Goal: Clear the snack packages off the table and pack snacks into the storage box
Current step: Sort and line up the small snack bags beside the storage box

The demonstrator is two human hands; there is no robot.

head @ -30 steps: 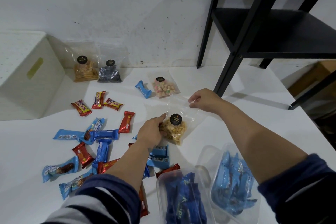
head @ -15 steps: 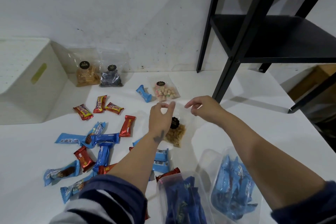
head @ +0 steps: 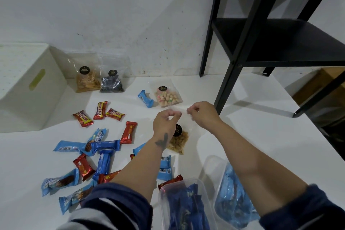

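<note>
The job looks partly done: two clear plastic tubs at the near edge, the left tub (head: 186, 205) and the right tub (head: 233, 198), already hold blue wrapped bars, while many wrappers are still scattered over the white table (head: 261, 136). Left out are red bars (head: 128, 132), blue bars (head: 104, 162), and four clear bags: a bag of sticks (head: 86, 80) and a dark bag (head: 112, 83) against the wall, a bag of pastel puffs (head: 168, 95), and the peanut bag (head: 178, 140) now in hand. The left hand (head: 165, 123) and the right hand (head: 201, 115) each pinch a top corner of that bag, both grips clamped on its clear film, so it hangs upright just above the table with the nuts slumped at the bottom under a black round sticker. A white box (head: 28, 84) with a slot handle sits far left, apparently untouched.
</note>
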